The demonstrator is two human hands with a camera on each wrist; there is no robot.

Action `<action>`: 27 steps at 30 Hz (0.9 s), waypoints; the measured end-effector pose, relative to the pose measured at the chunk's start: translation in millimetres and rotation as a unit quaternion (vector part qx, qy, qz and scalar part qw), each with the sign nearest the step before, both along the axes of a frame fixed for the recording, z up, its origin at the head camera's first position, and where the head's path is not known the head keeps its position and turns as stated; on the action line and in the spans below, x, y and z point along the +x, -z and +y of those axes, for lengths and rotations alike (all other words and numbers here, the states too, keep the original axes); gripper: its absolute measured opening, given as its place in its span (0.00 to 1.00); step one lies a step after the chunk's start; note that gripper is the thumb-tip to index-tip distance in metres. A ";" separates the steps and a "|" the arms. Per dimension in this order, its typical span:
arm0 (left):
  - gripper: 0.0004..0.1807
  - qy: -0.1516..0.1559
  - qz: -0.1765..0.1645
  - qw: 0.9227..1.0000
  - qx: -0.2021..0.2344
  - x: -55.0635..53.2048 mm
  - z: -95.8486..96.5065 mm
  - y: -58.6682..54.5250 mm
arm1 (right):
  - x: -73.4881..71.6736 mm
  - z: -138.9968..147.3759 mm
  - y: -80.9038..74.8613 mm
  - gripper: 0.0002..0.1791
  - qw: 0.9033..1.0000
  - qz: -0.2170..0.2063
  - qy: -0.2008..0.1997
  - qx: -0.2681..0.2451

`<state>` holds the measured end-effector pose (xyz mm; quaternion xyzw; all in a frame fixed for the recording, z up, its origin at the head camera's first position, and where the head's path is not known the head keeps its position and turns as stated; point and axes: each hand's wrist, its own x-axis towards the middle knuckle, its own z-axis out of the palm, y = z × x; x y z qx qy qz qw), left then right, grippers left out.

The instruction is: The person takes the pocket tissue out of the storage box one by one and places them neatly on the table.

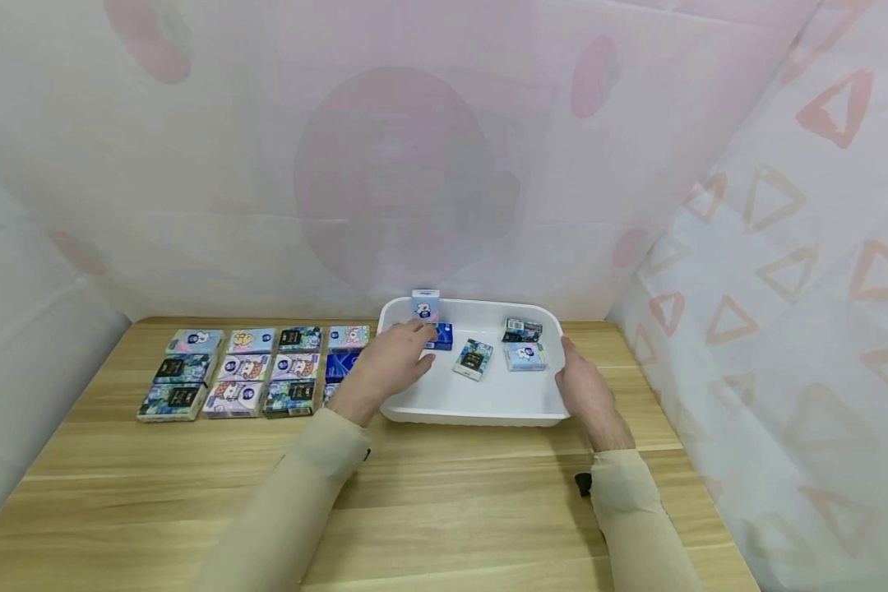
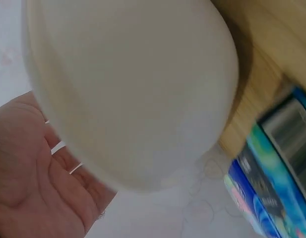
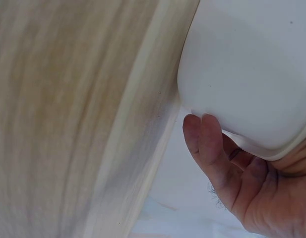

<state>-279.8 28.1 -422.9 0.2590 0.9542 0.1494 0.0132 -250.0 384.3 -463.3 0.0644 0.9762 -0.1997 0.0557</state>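
The white tray (image 1: pixel 518 403) sits on the wooden bench (image 1: pixel 459 501), toward its far edge and right of the middle. The right hand (image 1: pixel 590 399) holds the tray's right end, its grip curled about the rim with fingertips pressed to the outer wall. The left hand (image 1: pixel 392 366) reaches over the left end, its grip loose, the fingers slightly spread beside a blue packet (image 1: pixel 441 336) (whether they touch it, I cannot tell).

Inside the tray, a pale blue packet (image 1: pixel 425 304) stands upright at the far left, rising above the rim. A dark floral packet (image 1: pixel 474 359) lies near the middle; at the right, a black-ended packet (image 1: pixel 522 330) lies on the far side of a light blue packet (image 1: pixel 527 356).

Left of the tray, more small packets (image 1: pixel 238 367) form four columns, the rightmost partly hidden behind the left hand. Beige sleeves (image 1: pixel 281 501) cover both forearms, and a pale printed curtain (image 1: pixel 392 181) hangs beyond the bench.
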 end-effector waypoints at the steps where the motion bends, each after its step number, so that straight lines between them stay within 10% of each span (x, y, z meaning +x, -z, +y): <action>1: 0.24 -0.002 -0.002 1.000 0.001 -1.0 4.5 1.3 | 0.0 0.1 0.1 0.39 1.000 -0.002 0.001 -0.001; 22: 0.32 -0.021 -0.055 0.998 0.003 -7.3 87.9 36.7 | 0.1 0.5 0.4 0.39 1.000 0.000 -0.003 0.002; 27: 0.33 -0.009 -0.043 0.999 -0.006 -23.9 99.7 73.5 | -0.5 -0.1 -0.1 0.39 1.000 0.000 -0.002 0.005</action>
